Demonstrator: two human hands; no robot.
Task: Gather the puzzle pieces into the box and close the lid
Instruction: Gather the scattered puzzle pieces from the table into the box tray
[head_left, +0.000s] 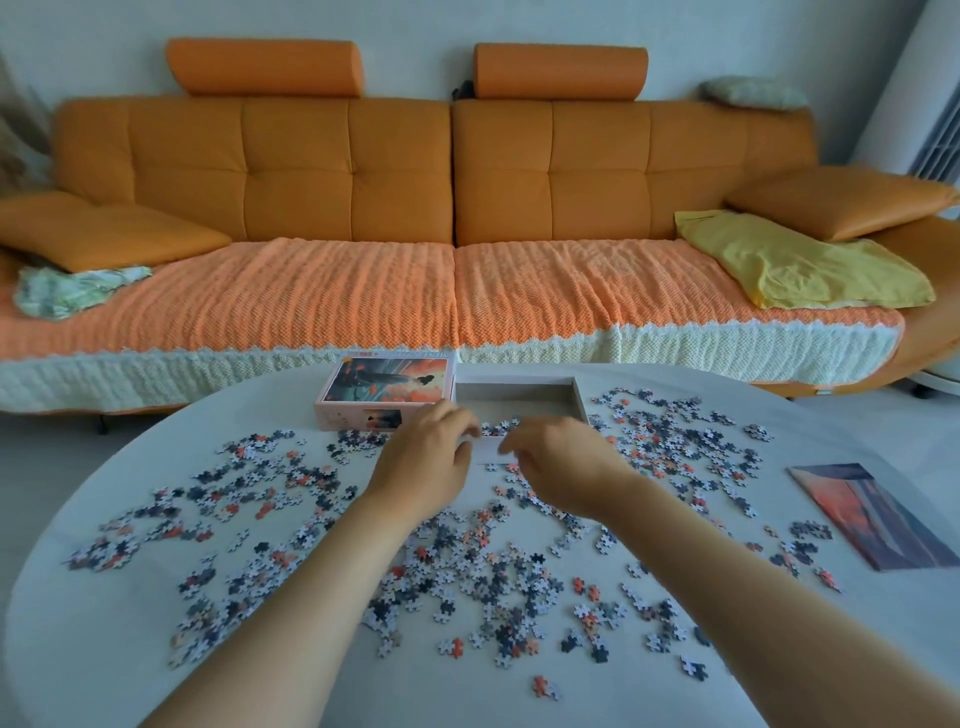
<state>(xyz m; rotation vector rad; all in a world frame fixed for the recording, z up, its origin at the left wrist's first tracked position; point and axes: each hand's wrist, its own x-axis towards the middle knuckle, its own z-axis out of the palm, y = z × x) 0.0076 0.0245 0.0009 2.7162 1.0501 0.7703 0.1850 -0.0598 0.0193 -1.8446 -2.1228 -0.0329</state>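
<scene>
The open white box (576, 397) stands at the table's far middle, with a few puzzle pieces (497, 427) inside near its front wall. Its lid (387, 387), printed with an orange picture, lies just left of it. Several loose puzzle pieces (467, 566) cover the round white table (78, 623) on all sides. My left hand (426, 462) and my right hand (563, 465) hover side by side at the box's front wall, fingers curled downward over the rim. Whatever the fingers hold is hidden from me.
A printed reference picture (872, 514) lies flat at the table's right edge. Behind the table runs a long orange sofa (452, 171) with a yellow cloth (800, 260) and cushions on it. Pieces reach close to the near table edge.
</scene>
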